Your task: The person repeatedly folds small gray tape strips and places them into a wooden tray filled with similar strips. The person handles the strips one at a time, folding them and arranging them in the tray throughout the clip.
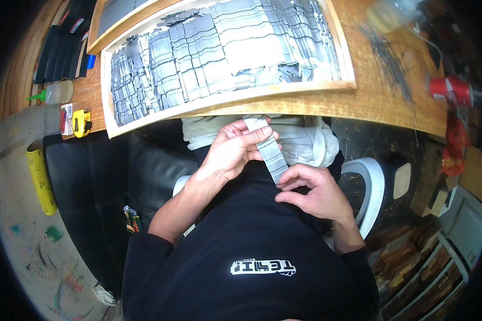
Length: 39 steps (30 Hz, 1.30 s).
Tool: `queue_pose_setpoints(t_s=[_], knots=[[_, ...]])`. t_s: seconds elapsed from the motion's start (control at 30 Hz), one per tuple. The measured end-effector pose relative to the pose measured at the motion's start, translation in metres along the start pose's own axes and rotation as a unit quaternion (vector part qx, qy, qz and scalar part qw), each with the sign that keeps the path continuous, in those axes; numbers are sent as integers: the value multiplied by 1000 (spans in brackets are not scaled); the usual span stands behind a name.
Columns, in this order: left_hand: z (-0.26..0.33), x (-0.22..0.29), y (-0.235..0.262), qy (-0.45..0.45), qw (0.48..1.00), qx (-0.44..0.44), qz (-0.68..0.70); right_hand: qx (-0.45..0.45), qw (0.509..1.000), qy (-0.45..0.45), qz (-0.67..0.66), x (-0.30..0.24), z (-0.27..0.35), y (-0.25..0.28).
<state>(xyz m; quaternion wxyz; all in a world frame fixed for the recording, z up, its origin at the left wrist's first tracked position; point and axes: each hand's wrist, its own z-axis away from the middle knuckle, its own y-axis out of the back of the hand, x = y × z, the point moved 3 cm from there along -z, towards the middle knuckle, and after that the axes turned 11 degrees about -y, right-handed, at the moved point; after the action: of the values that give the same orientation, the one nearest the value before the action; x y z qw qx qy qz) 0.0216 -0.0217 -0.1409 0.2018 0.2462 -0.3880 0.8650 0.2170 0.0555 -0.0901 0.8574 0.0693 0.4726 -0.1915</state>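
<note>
A narrow grey strip (269, 145), ridged across its width, runs between both hands above my lap. My left hand (231, 151) grips its upper part, fingers curled over the top end. My right hand (311, 190) pinches its lower end between thumb and fingertips. Just beyond the hands, a light wooden tray (284, 90) on the wooden table (391, 101) holds several rows of similar grey strips (219, 53) laid side by side.
A white cloth (305, 140) lies on my lap. A black padded seat (96, 182) is at my left, a white chair arm (374, 187) at my right. The table's left edge carries a yellow tape measure (81, 122) and a squeeze bottle (56, 92). A red can (451, 91) stands at far right.
</note>
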Motion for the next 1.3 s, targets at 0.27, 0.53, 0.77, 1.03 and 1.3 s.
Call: queue_pose_setpoints(t_s=[0.27, 0.53, 0.77, 1.03, 1.3], knots=[[-3, -13, -3, 56, 986, -53, 146, 65, 997, 14, 30, 21, -19, -1], [-16, -7, 8, -17, 992, 41, 118, 352, 883, 69, 302, -1, -7, 49], [-38, -34, 16, -88, 991, 49, 91, 215, 922, -104, 304, 37, -15, 78], [-30, -71, -9, -105, 988, 92, 66, 325, 938, 40, 116, 60, -62, 7], [-23, -69, -1, -131, 975, -13, 179, 250, 968, 21, -11, 76, -65, -7]])
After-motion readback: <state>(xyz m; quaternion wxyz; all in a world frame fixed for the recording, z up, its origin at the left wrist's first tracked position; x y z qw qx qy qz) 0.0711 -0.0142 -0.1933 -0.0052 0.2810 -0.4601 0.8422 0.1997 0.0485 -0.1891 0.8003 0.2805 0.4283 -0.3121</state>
